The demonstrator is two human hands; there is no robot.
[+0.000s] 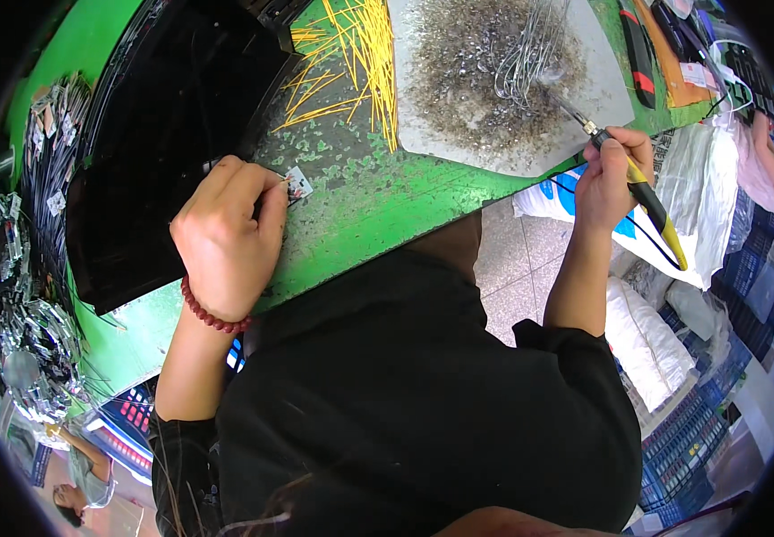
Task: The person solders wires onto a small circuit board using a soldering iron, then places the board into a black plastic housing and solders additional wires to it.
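My right hand (613, 179) is wrapped round the handle of a yellow and black soldering iron (645, 192). Its metal tip points up and left to a loose coil of solder wire (523, 67), with a wisp of smoke at the tip. The coil lies on a pale sheet (615, 94) covered in dark specks and shiny drops. My left hand (230, 215) rests closed at the right edge of a black glossy panel (168, 134). Right beside its fingertips lies a small silvery plate (298, 183); what the fingers pinch is hidden.
A bundle of thin yellow wires (378, 54) lies at the back of the worn green table (360, 224). Dark wires with silvery pieces (29, 295) line the left edge. Red and black pliers (639, 63) lie far right. White sacks (646, 345) and blue crates (687, 447) stand right; another person (87, 483) is lower left.
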